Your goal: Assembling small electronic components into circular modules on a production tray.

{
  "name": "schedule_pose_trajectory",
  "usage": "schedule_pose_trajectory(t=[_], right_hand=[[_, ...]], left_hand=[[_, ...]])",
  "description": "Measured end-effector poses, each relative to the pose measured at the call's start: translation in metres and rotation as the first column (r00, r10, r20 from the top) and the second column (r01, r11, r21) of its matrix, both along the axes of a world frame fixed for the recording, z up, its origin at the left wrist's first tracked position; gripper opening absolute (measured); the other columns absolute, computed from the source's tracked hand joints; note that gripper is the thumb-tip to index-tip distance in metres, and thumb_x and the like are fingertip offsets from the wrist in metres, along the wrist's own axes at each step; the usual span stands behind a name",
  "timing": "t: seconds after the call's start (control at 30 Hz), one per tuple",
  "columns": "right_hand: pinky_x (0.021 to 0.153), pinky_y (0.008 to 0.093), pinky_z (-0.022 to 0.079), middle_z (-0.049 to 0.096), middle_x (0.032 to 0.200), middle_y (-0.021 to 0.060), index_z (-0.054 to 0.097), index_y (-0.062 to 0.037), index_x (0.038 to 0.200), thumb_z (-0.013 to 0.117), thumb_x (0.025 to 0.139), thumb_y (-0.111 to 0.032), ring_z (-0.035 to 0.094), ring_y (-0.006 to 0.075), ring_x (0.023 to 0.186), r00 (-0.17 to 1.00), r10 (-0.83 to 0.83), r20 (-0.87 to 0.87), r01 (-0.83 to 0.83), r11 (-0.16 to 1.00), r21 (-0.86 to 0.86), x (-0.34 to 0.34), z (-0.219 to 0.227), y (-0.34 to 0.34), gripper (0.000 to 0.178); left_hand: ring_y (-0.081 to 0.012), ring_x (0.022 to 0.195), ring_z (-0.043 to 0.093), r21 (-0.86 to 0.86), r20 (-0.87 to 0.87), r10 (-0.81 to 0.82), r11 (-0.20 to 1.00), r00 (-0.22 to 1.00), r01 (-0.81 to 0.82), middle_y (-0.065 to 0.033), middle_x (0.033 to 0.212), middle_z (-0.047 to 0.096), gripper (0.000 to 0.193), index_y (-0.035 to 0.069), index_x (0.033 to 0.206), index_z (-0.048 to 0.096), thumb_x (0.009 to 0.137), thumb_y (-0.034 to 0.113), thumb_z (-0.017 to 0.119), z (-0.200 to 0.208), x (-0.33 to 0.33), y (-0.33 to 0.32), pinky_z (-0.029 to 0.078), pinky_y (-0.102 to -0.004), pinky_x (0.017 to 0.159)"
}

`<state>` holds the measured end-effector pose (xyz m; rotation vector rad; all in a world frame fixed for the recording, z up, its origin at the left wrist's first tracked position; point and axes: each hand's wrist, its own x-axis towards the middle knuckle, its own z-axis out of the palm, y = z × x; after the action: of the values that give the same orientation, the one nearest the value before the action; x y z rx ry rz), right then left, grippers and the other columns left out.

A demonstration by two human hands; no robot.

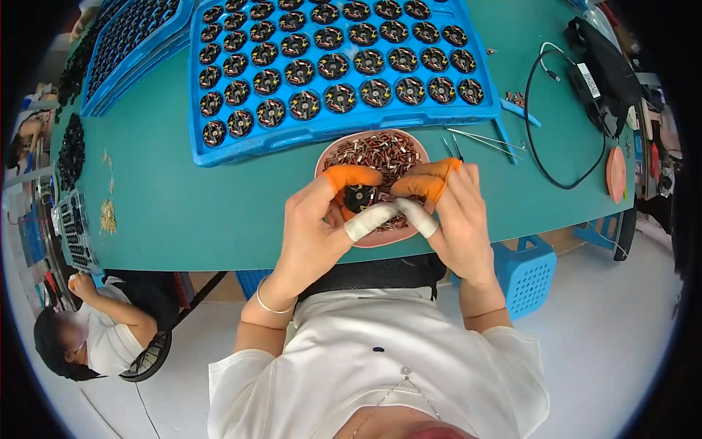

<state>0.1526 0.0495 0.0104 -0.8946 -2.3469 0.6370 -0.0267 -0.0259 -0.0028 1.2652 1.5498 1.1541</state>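
My left hand (pixel 314 208), with an orange cover on the index finger and a white one on the thumb, grips a round black part (pixel 360 196) that has small metal pieces on it. My right hand (pixel 457 212), covered the same way, has thumb and index finger pinched together at the part's right edge; whatever they hold is too small to make out. Both hands are over a pink bowl (pixel 322 162) heaped with small reddish-brown and silver pieces (pixel 380 150). Thin dark prongs (pixel 455 148) stick up behind my right fingers.
A blue tray (pixel 256 146) filled with round black parts lies beyond the bowl, and stacked blue trays (pixel 139 58) stand far left. Metal tweezers (pixel 486 139), a black cable (pixel 537 157) and a black device (pixel 596 73) lie right. A person (pixel 102 322) sits left; a blue stool (pixel 525 278) stands right.
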Motion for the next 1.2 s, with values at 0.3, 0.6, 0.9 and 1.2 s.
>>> schedule_pose_trajectory(t=[0.3, 0.6, 0.9, 1.2], right_hand=[[0.071, 0.0327, 0.035, 0.062, 0.091, 0.0046, 0.062, -0.0072, 0.09, 0.069, 0.077, -0.013, 0.054, 0.0214, 0.079, 0.995, 0.048, -0.092, -0.055, 0.996, -0.075, 0.0, 0.003, 0.003, 0.016], [0.071, 0.0341, 0.038, 0.061, 0.087, 0.0045, 0.063, -0.0066, 0.086, 0.071, 0.073, -0.017, 0.053, 0.0235, 0.078, 0.994, 0.111, 0.021, -0.112, 0.991, 0.076, -0.002, 0.014, 0.016, 0.018], [0.073, 0.0347, 0.042, 0.062, 0.088, 0.0076, 0.065, -0.0051, 0.086, 0.071, 0.074, -0.013, 0.056, 0.0245, 0.078, 0.978, 0.142, -0.155, -0.159, 0.982, -0.101, -0.011, 0.001, 0.02, 0.016], [0.073, 0.0295, 0.048, 0.061, 0.096, 0.0075, 0.058, 0.0016, 0.101, 0.065, 0.079, 0.001, 0.057, 0.015, 0.087, 0.907, -0.121, -0.403, -0.193, 0.731, -0.655, -0.006, -0.012, 0.01, 0.023]], left_hand=[[-0.0027, 0.052, 0.045, -0.048, 0.157, 0.072, 0.997, 0.985, -0.066, 0.001, 0.067, 0.06, 0.016, 0.001, 0.092, 0.068, 0.082, 0.014, 0.072, 0.002, 0.003, 0.008, 0.036, -0.0191, 0.047], [-0.0023, 0.061, 0.05, -0.055, 0.108, 0.026, 0.998, 0.994, -0.02, 0.0004, 0.074, 0.063, 0.017, 0.001, 0.093, 0.066, 0.083, 0.013, 0.071, 0.013, -0.004, 0.001, 0.041, -0.0184, 0.052], [-0.0052, 0.075, 0.058, -0.132, 0.438, -0.059, 0.983, 0.897, 0.129, -0.0026, 0.086, 0.064, 0.019, -0.004, 0.095, 0.062, 0.084, 0.009, 0.071, 0.009, 0.0, 0.003, 0.049, -0.0207, 0.063], [-0.0073, 0.079, 0.06, -0.124, 0.542, -0.097, 0.973, 0.835, 0.194, -0.0038, 0.091, 0.063, 0.018, -0.002, 0.099, 0.062, 0.088, 0.012, 0.066, 0.006, 0.001, 0.008, 0.051, -0.021, 0.064]])
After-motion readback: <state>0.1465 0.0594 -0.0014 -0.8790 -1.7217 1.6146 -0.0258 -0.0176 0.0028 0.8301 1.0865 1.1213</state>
